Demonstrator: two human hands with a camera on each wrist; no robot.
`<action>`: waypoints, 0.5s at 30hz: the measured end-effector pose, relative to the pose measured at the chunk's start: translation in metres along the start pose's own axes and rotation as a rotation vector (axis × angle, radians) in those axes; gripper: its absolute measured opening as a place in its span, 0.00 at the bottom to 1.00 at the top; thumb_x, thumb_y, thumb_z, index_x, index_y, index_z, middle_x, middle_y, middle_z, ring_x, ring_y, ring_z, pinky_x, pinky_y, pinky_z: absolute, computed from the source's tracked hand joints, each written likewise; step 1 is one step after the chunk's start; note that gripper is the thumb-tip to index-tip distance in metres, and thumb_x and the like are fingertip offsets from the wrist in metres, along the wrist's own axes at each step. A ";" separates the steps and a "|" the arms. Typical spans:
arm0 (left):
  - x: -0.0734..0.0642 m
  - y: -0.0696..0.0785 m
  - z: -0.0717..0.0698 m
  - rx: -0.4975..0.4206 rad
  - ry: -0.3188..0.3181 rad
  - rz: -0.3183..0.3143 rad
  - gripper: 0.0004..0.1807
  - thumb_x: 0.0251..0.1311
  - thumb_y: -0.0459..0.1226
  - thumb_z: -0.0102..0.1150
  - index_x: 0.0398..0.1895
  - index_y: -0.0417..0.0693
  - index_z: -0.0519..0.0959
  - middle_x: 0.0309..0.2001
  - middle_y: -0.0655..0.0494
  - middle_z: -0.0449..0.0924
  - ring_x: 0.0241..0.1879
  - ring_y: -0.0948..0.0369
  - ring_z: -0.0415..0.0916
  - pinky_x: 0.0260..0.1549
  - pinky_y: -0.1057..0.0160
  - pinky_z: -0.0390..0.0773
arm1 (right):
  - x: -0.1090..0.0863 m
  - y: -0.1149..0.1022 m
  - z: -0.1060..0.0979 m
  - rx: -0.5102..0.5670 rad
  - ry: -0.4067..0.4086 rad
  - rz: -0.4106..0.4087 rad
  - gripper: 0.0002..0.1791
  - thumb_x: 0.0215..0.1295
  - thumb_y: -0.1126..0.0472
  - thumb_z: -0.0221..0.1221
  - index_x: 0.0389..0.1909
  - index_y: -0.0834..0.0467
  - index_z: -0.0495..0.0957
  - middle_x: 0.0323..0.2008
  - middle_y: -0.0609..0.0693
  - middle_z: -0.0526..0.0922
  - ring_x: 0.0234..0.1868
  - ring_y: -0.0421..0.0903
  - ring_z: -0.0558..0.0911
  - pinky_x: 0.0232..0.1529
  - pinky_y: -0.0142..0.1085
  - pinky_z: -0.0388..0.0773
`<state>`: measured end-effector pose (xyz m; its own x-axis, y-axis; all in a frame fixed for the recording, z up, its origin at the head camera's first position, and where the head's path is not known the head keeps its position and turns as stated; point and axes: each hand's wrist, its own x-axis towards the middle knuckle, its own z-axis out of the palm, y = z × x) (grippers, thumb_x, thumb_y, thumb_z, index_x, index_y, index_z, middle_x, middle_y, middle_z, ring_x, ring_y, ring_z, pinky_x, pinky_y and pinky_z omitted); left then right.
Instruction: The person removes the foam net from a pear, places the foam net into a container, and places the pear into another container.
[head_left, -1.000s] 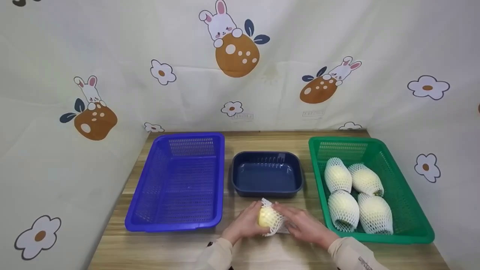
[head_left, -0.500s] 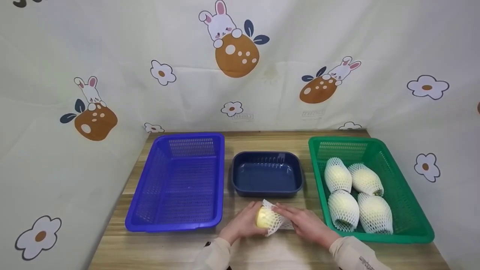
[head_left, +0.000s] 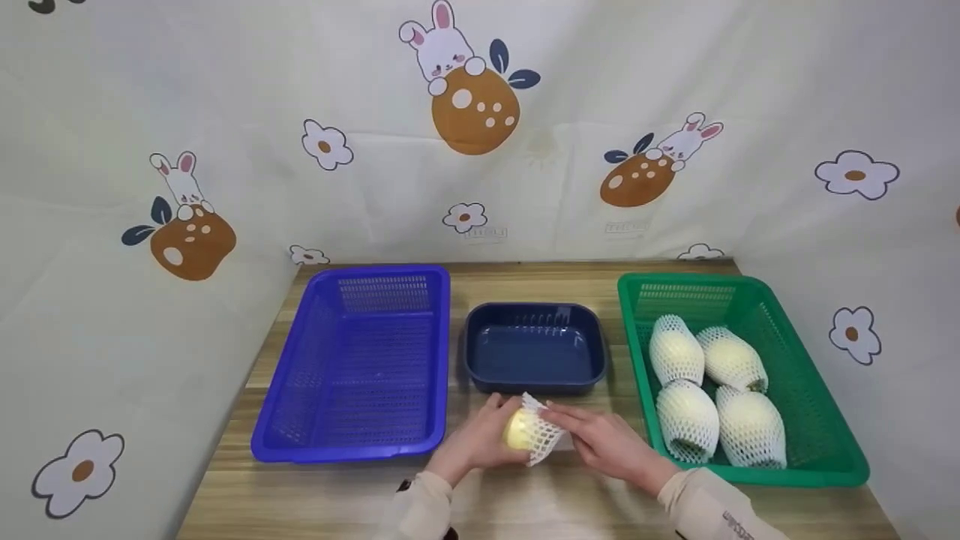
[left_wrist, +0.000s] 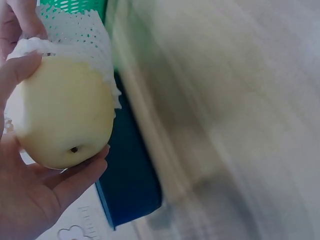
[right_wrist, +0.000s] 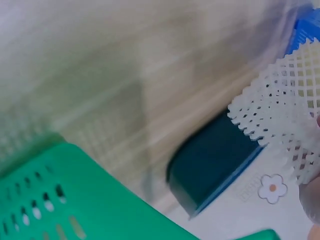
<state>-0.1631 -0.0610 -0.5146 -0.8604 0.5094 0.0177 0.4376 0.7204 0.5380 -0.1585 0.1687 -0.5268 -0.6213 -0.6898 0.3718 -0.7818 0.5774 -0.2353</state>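
Between the hands is a round, pale yellow pear [head_left: 517,430] partly covered by a white foam net [head_left: 543,433]. My left hand [head_left: 480,439] grips the pear, thumb on one side and fingers beneath, as the left wrist view shows. There the pear's bare end [left_wrist: 67,110], with a small dark dimple, faces the camera, and the net [left_wrist: 82,37] bunches around its far end. My right hand [head_left: 611,444] holds the net from the right, its fingertips on the mesh. In the right wrist view, the net's loose end [right_wrist: 280,100] flares out beyond the fingers, which are mostly cut off.
Just behind the hands stands a dark blue rectangular dish [head_left: 536,360]. A blue plastic basket [head_left: 349,452] is to its left. To the right, a green basket [head_left: 814,442] holds several netted fruits [head_left: 686,420]. A printed curtain [head_left: 555,150] surrounds the wooden table [head_left: 517,510].
My left hand has moved slightly left and up with the pear. The net has slipped a little to the right along it, baring more yellow skin. My right hand keeps its hold.
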 end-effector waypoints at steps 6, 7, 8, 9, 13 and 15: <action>-0.001 0.003 -0.018 0.024 0.031 0.029 0.40 0.35 0.52 0.65 0.56 0.50 0.66 0.40 0.54 0.67 0.32 0.58 0.70 0.30 0.61 0.72 | 0.010 0.002 -0.016 -0.060 0.076 -0.049 0.31 0.47 0.71 0.52 0.56 0.48 0.71 0.50 0.49 0.75 0.34 0.46 0.79 0.22 0.36 0.74; -0.001 0.003 -0.021 0.036 0.040 0.037 0.40 0.36 0.52 0.65 0.56 0.51 0.66 0.40 0.54 0.68 0.32 0.58 0.70 0.32 0.60 0.72 | 0.011 0.002 -0.019 -0.071 0.090 -0.054 0.31 0.47 0.71 0.52 0.56 0.48 0.71 0.50 0.49 0.75 0.36 0.47 0.79 0.23 0.36 0.74; 0.000 0.003 -0.024 0.047 0.049 0.044 0.39 0.37 0.53 0.65 0.56 0.51 0.66 0.41 0.54 0.68 0.33 0.58 0.71 0.34 0.59 0.72 | 0.013 0.003 -0.022 -0.076 0.103 -0.058 0.31 0.47 0.71 0.51 0.55 0.48 0.71 0.50 0.49 0.75 0.37 0.47 0.79 0.24 0.37 0.74; 0.000 0.003 -0.027 0.056 0.055 0.049 0.39 0.37 0.53 0.64 0.56 0.51 0.66 0.41 0.53 0.68 0.33 0.58 0.71 0.35 0.58 0.71 | 0.015 0.004 -0.025 -0.082 0.115 -0.062 0.30 0.47 0.71 0.51 0.55 0.49 0.71 0.50 0.49 0.75 0.38 0.47 0.79 0.25 0.38 0.75; -0.001 0.001 -0.041 0.075 0.084 0.066 0.37 0.37 0.54 0.64 0.54 0.50 0.66 0.39 0.53 0.69 0.33 0.57 0.72 0.34 0.57 0.72 | 0.022 0.010 -0.036 -0.106 0.151 -0.072 0.30 0.47 0.72 0.51 0.55 0.50 0.72 0.50 0.51 0.75 0.40 0.49 0.78 0.26 0.40 0.75; -0.001 0.000 -0.047 0.076 0.097 0.067 0.37 0.37 0.53 0.64 0.53 0.50 0.66 0.38 0.53 0.69 0.32 0.56 0.72 0.33 0.57 0.72 | 0.026 0.012 -0.040 -0.120 0.157 -0.071 0.30 0.47 0.72 0.52 0.55 0.51 0.72 0.50 0.51 0.75 0.40 0.49 0.78 0.27 0.40 0.75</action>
<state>-0.1747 -0.0838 -0.4753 -0.8483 0.5121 0.1346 0.5100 0.7220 0.4676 -0.1820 0.1758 -0.4839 -0.5415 -0.6593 0.5216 -0.8057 0.5841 -0.0983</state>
